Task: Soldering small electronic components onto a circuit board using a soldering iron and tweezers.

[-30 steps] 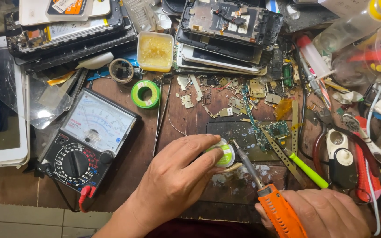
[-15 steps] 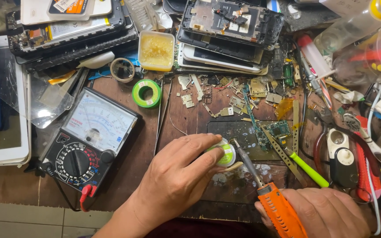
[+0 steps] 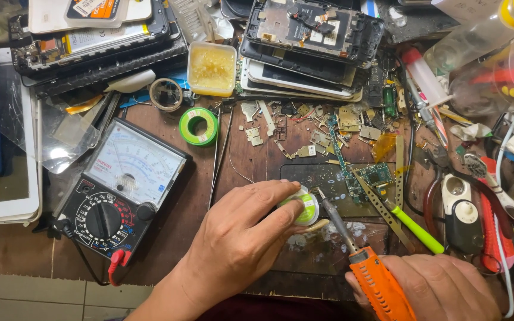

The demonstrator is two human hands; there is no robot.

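Note:
My left hand (image 3: 239,244) rests on the brown workbench and pinches a small green and white spool (image 3: 308,207) of braid between thumb and fingers. A tan strip (image 3: 315,225) sticks out from under the spool. My right hand (image 3: 441,291) grips the orange handle of a soldering iron (image 3: 376,282) at the bottom right. Its metal tip (image 3: 321,194) points up-left and lies right beside the spool. A green circuit board (image 3: 376,175) sits on a dark glass panel (image 3: 322,178) just beyond the tip.
An analog multimeter (image 3: 120,190) lies at left with its leads. A green solder reel (image 3: 198,126), a flux tub (image 3: 212,68), stacked phone bodies (image 3: 310,41), metal shields, tweezers (image 3: 408,223) and red pliers (image 3: 495,220) crowd the bench.

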